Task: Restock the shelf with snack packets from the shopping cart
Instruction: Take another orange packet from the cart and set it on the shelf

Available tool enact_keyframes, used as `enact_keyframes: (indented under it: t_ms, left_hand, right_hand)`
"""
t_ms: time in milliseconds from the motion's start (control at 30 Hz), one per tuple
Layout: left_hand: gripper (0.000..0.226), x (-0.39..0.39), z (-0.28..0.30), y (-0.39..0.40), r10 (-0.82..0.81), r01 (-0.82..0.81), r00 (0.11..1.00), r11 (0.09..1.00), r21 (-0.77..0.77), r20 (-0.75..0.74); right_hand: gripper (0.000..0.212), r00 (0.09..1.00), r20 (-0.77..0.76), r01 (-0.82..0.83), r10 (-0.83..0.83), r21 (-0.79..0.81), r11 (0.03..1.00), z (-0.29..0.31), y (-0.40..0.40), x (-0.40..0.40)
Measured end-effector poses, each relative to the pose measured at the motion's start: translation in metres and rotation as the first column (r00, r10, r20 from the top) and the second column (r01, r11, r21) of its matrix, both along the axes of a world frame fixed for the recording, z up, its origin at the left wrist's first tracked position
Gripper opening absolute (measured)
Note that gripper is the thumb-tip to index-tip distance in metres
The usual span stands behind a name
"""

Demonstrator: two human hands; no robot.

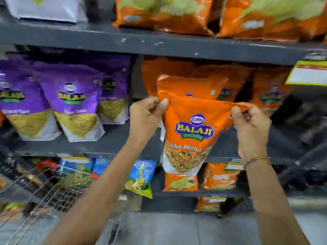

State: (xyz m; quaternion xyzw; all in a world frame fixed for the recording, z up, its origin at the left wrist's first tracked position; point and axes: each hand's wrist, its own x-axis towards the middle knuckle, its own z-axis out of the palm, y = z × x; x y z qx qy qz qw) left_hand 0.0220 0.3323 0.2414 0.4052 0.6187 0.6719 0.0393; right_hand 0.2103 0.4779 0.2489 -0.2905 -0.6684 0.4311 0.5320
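Note:
I hold an orange Balaji snack packet (pixel 192 135) upright in front of the middle shelf (pixel 109 145). My left hand (pixel 145 117) pinches its top left corner and my right hand (pixel 251 126) pinches its top right corner. Right behind it another orange packet (pixel 187 85) stands on the shelf, with more orange packets (pixel 269 92) to the right. The wire shopping cart (pixel 44 193) is at the lower left, with several packets blurred inside it.
Purple Balaji packets (pixel 70 101) fill the middle shelf's left bay. Orange-and-green packets (pixel 177 13) lie on the top shelf. Blue and orange packets (pixel 141 175) sit on the lower shelf. A yellow price tag (pixel 307 73) hangs at the right. Grey floor lies below.

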Motion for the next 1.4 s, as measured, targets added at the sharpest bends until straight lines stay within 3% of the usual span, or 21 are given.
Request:
enact_keyframes:
  t_ms: [67,200,433,667,900,1033,1167,1267,1333,1400]
  left_hand:
    - [0.038,0.015,0.003,0.024,0.041,-0.046,0.994,0.998,-0.046,-0.105]
    - [0.041,0.047,0.011,0.069,0.073,-0.081,0.990,0.995,-0.062,-0.124]
    - [0.042,0.074,0.010,0.133,0.050,-0.050,0.999,0.995,-0.081,-0.005]
    - [0.034,0.087,0.003,0.172,0.072,-0.062,0.994,0.990,-0.125,0.082]
    - [0.030,0.089,-0.014,0.182,0.118,-0.111,0.992,0.985,-0.132,0.049]
    - [0.023,0.094,-0.011,0.181,0.032,-0.029,0.999,0.988,-0.152,0.018]
    - [0.027,0.100,-0.016,0.168,-0.062,0.055,0.998,0.976,-0.211,-0.027]
    - [0.029,0.094,-0.030,0.144,-0.076,0.079,0.997,0.969,-0.234,0.019]
    - [0.023,0.086,-0.040,0.119,-0.059,0.073,0.996,0.969,-0.236,0.066]
    - [0.016,0.076,-0.053,0.084,0.006,0.020,0.995,0.970,-0.242,0.104]
  right_hand:
    - [0.013,0.999,-0.020,0.048,-0.048,0.010,0.999,0.002,0.023,0.015]
    - [0.013,0.994,-0.040,0.106,-0.106,0.006,0.994,0.007,0.067,0.034]
    - [0.020,0.986,-0.067,0.150,-0.151,-0.026,0.988,0.005,0.131,0.049]
    - [0.008,0.984,-0.030,0.176,-0.176,0.022,0.984,0.002,0.175,0.047]
    - [0.011,0.992,-0.036,0.118,-0.117,0.003,0.993,-0.005,0.184,0.047]
    - [0.014,0.991,-0.019,0.129,-0.130,-0.011,0.992,-0.008,0.186,0.050]
    - [0.040,0.968,-0.084,0.231,-0.238,-0.088,0.969,-0.016,0.173,0.051]
    - [0.030,0.929,-0.189,0.328,-0.320,0.013,0.945,-0.031,0.129,0.044]
    - [0.011,0.965,-0.163,0.222,-0.205,0.090,0.971,-0.046,0.088,0.032]
    - [0.010,0.999,-0.039,-0.022,0.027,0.119,0.993,-0.063,0.047,0.013]
